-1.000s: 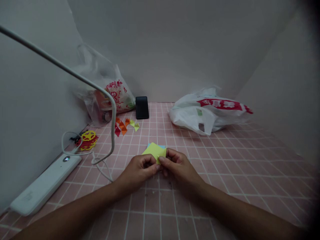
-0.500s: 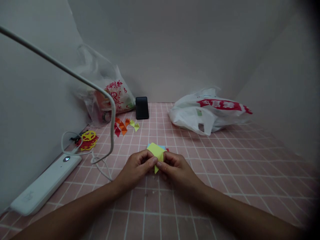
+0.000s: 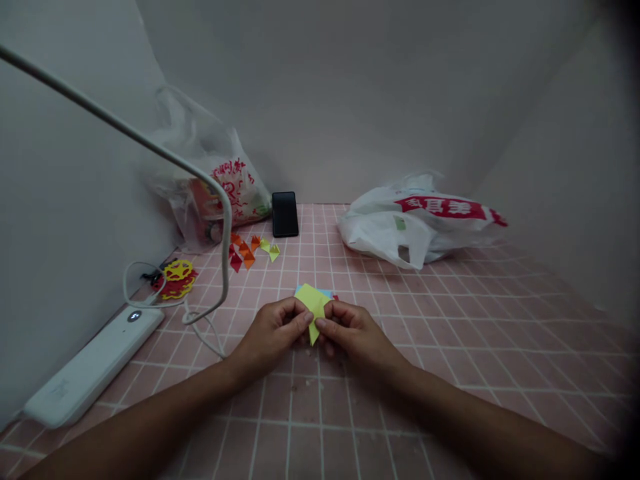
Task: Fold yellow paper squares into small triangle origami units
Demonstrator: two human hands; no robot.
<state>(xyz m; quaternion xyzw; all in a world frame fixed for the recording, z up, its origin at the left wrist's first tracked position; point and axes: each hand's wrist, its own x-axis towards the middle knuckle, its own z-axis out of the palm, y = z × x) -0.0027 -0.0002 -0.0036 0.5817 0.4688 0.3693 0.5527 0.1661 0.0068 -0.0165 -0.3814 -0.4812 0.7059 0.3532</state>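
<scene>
Left hand [image 3: 273, 331] and right hand [image 3: 353, 330] together, fingertips pinched on a folded yellow paper square [image 3: 313, 306] just above the pink tiled tabletop [image 3: 450, 333], over a blue sheet [image 3: 325, 292], well short of the black phone [image 3: 285, 214].

We are pinching a yellow paper piece over the pink-tiled worktop.

Our left hand [image 3: 273, 331] and right hand [image 3: 350, 330] are meeting at the yellow paper [image 3: 313, 303], each grip closing on it with fingertips, a folded point hanging down between them. A blue sheet [image 3: 324, 292] is peeking out behind it on the worktop [image 3: 450, 333]. Small folded paper triangles [image 3: 249, 251] are lying near a black phone [image 3: 285, 214]; a white plastic bag [image 3: 417, 220] is sitting far right, a white lamp base [image 3: 87, 370] at left.
</scene>
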